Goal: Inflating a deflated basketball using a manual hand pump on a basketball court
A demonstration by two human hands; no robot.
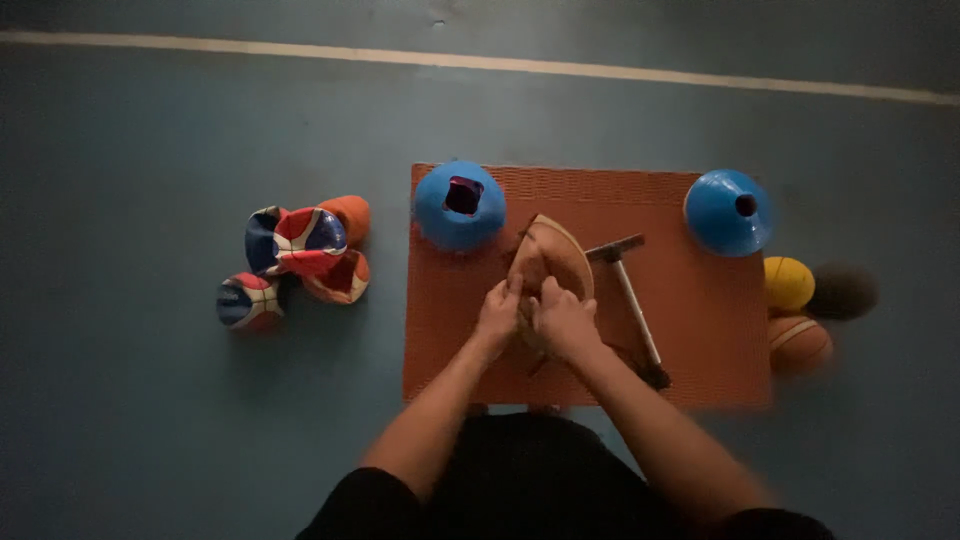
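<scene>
- The left hand (497,313) and the right hand (563,322) both grip a flat, folded orange ball (548,262) in the middle of an orange mat (700,320).
- A hand pump (630,295) lies just right of the ball.
- Two blue cones (460,205) sit at the mat's far corners.
- More flat balls (300,255) lie on the floor to the left; round balls (790,310) lie to the right.

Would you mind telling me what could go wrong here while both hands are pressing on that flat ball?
The left hand and right hand both grip the deflated orange ball, so it may slip or spring out of its fold. The hand pump lies right beside the right hand and could be knocked across the orange mat. The dim light also makes small parts hard to see.
</scene>
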